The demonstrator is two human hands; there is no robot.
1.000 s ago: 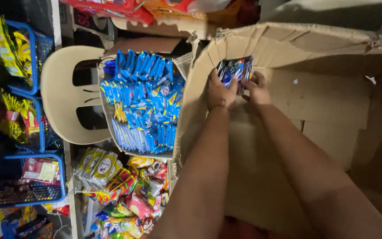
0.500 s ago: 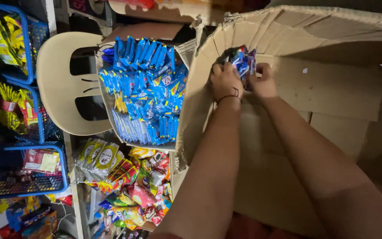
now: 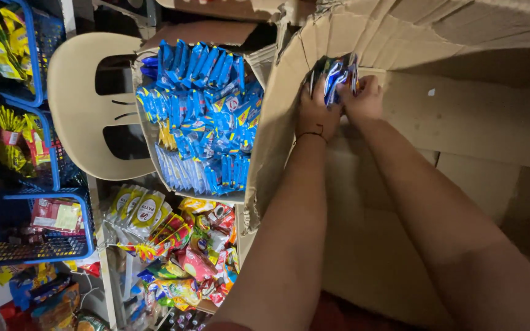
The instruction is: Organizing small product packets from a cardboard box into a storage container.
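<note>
Both my hands reach into a large brown cardboard box (image 3: 461, 116) and hold a small bundle of dark blue snack packets (image 3: 334, 72) against its far inner corner. My left hand (image 3: 315, 110), with a thin black band at the wrist, grips the bundle's left side. My right hand (image 3: 363, 99) grips its right side, and the two hands touch. The packets stand upright above my fingers. My forearms run from the lower right up into the box.
Left of the box, an open carton (image 3: 203, 116) is packed with blue and yellow snack packets. A beige plastic chair (image 3: 87, 104) stands behind it. Blue wire baskets (image 3: 44, 227) of goods hang at far left. Below lie several colourful sachets (image 3: 185, 257).
My hands with the packet bundle stay at the box's far corner and shift slightly lower and closer together. The view has tilted a little.
</note>
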